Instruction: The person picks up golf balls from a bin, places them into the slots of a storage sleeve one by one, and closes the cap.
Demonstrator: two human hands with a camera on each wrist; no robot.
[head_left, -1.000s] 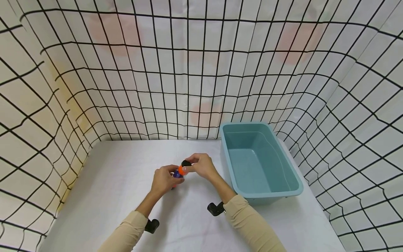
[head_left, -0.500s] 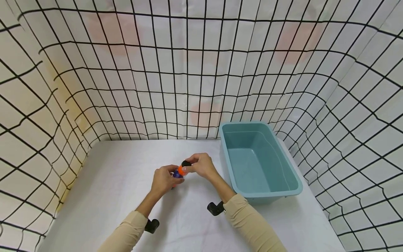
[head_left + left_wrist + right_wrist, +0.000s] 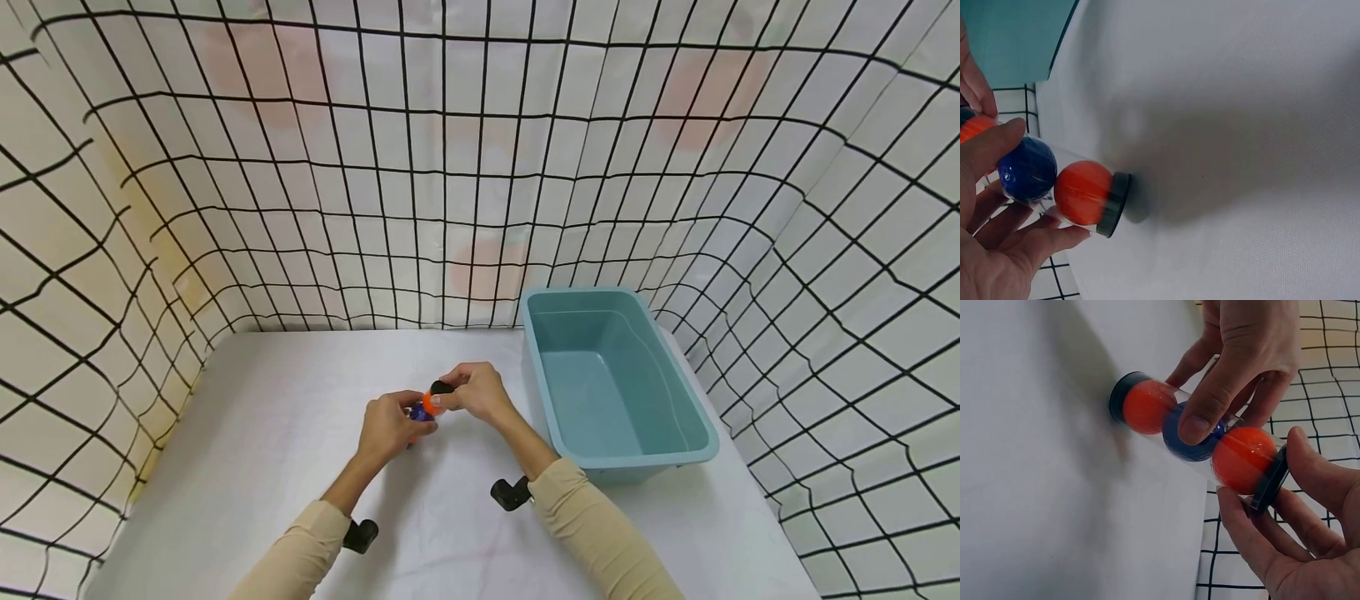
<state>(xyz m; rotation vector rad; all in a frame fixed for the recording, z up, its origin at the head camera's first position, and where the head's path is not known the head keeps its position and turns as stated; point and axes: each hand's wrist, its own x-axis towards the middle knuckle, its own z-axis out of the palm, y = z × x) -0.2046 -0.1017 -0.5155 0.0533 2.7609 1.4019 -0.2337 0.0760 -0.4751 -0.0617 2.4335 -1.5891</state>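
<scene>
A clear plastic tube (image 3: pixel 1205 467) holds three balls in a row: an orange ball (image 3: pixel 1147 407), a blue ball (image 3: pixel 1027 169) and another orange ball (image 3: pixel 1244 459). Dark caps close both ends, the lower cap (image 3: pixel 1114 205) and the upper cap (image 3: pixel 1270 480). My left hand (image 3: pixel 386 429) grips the tube around its middle, thumb across the blue ball. At the upper end, my right hand (image 3: pixel 480 393) pinches the tube at its cap between thumb and fingers. The tube is tilted above the white tabletop, its lower end toward the left in the head view.
To the right of the hands stands a blue-green plastic tub (image 3: pixel 645 463) with nothing in it. Black netting (image 3: pixel 442 175) over white sheeting surrounds the white-covered table (image 3: pixel 300 383) at the back and both sides. Black wrist-worn pieces (image 3: pixel 511 494) stick out at the cuffs.
Both hands keep the same hold on the tube. The head view has shifted very slightly.
</scene>
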